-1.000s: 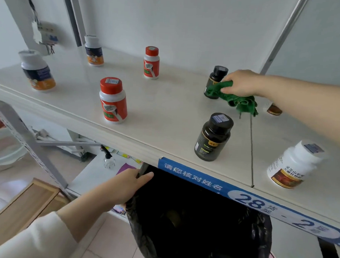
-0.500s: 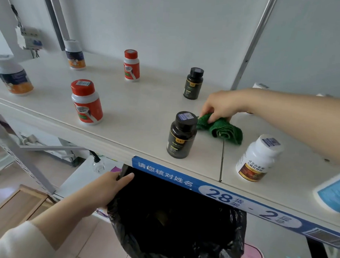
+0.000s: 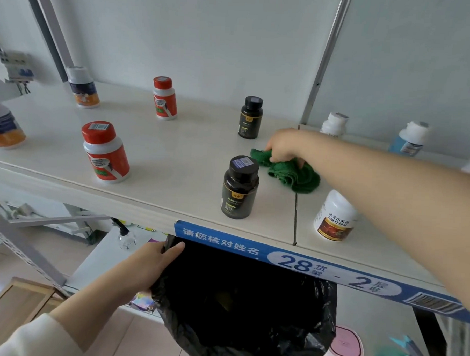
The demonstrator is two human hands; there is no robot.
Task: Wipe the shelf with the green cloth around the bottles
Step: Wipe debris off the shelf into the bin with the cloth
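Note:
A crumpled green cloth [image 3: 289,172] lies on the pale shelf [image 3: 175,159], and my right hand [image 3: 285,146] grips it from above. It sits between two black bottles: the near one [image 3: 240,187] at the shelf's front and the far one [image 3: 250,117] toward the wall. A white bottle with a red-brown label [image 3: 334,215] stands to the cloth's right, partly behind my forearm. My left hand [image 3: 149,265] holds the rim of a black bin bag [image 3: 247,307] below the shelf edge.
Two red-capped bottles [image 3: 105,152] [image 3: 164,98] and white-capped orange-labelled bottles [image 3: 83,90] stand to the left. More white bottles [image 3: 412,138] line the back right. A metal upright [image 3: 324,58] rises behind the shelf seam. A blue label strip [image 3: 305,264] runs along the front edge.
My right hand has dragged the cloth from beside the far black bottle toward the front, next to the near black bottle. The left hand stayed on the bag rim.

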